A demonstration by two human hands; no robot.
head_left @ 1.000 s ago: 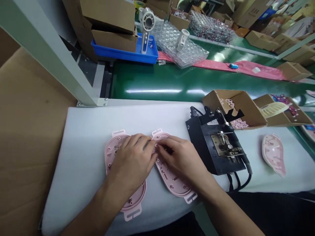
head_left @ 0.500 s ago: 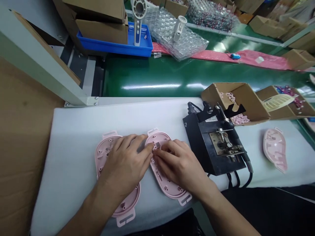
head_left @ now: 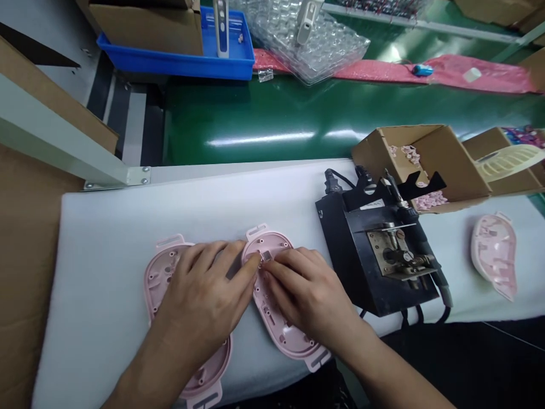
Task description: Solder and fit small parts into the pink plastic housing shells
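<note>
Our left hand [head_left: 204, 292], spread flat, pins the left shell [head_left: 159, 271] to the surface [head_left: 106, 238]; our right grip [head_left: 306, 295] pinches a small grey part [head_left: 266, 257] onto the right shell [head_left: 276, 241], 9 o'clock of the black fixture [head_left: 374, 255].

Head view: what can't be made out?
Head view only:
Small grey part on the right pink shell: tiny, half covered by fingers of the left hand and right hand; gripped or pressed unclear.
Left pink shell: middle hidden under the left hand, lower tab cut by the bottom edge.
White handle in the blue tray: top cut by the upper edge.
Pink pieces in the cardboard box: too small to identify.
</note>
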